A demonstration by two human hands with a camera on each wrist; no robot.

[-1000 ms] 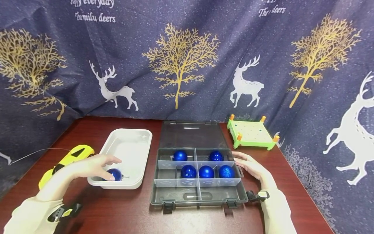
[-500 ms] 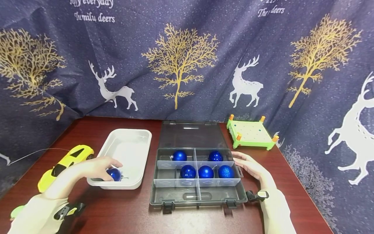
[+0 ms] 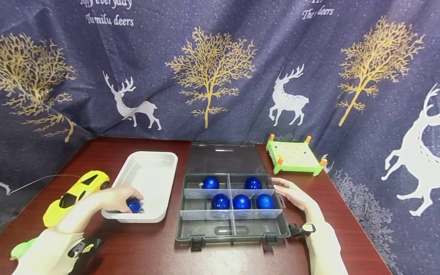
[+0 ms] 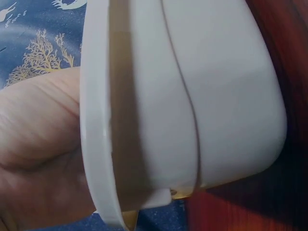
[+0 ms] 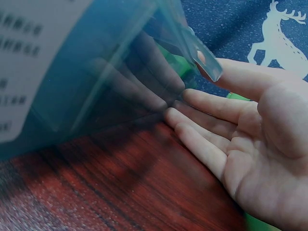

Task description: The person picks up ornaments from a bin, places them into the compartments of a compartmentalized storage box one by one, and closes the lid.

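My left hand (image 3: pixel 119 198) reaches over the near left rim of a white plastic tray (image 3: pixel 152 219) and grips a blue Christmas bauble (image 3: pixel 134 205) inside it. In the left wrist view the tray wall (image 4: pixel 226 96) hides the fingers and the bauble. A grey see-through compartment box (image 3: pixel 206 230) lies with its lid folded back. Several blue baubles (image 3: pixel 241 202) sit in its back and middle compartments. With straight fingers, my right hand (image 3: pixel 291 194) touches the box's right side; the right wrist view shows the fingertips against the wall and the thumb at a side tab (image 5: pixel 209 65).
A yellow toy car (image 3: pixel 73 196) stands left of the tray. A green piece with orange pegs (image 3: pixel 295 156) stands at the back right. Part of another green object (image 3: pixel 22 249) shows beside the left sleeve. A patterned cloth (image 3: pixel 220 76) hangs behind the table.
The left fingers have closed round the bauble in the tray, and the hand has shifted slightly. The right hand has stayed at the box.
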